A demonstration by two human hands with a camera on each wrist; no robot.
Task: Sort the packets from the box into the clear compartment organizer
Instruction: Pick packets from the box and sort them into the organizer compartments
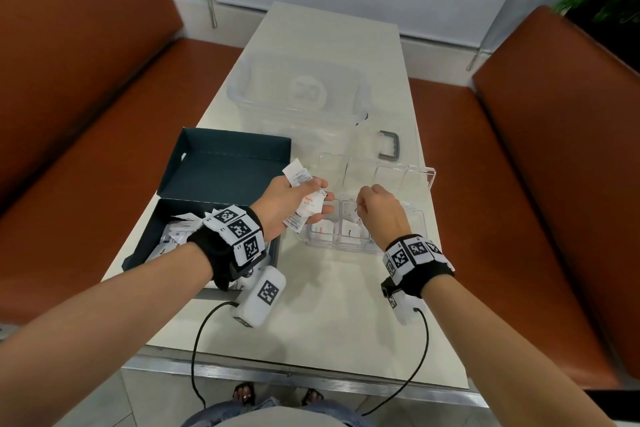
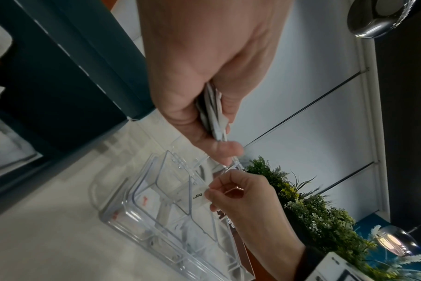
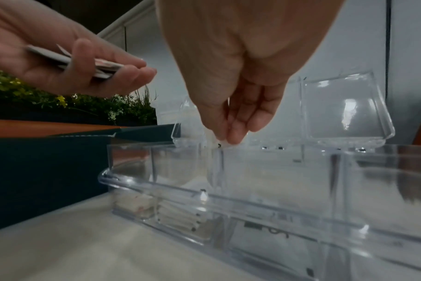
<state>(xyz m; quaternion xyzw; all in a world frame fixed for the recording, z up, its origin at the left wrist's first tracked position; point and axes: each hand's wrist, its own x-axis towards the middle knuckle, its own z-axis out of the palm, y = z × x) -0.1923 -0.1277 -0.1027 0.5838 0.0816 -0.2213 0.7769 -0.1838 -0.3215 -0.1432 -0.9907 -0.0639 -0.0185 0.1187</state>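
1. Packets (image 1: 304, 199) sit fanned in my left hand (image 1: 289, 204), thumb clamped over them.
2. Right hand (image 1: 375, 206) pinches one packet (image 2: 201, 196) over the organizer (image 1: 420, 218).
3. Box (image 1: 207, 184) lies beside my left hand on the bench (image 1: 332, 305).

the box (image 1: 221, 180) is sitting at the table's (image 1: 329, 305) left edge, the compartment organizer (image 1: 412, 218) just right of it, a storage bin (image 1: 298, 90) lying behind both.

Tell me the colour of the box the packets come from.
Dark teal, inside and out; the box shows best in the head view, lid open, left of the organizer.
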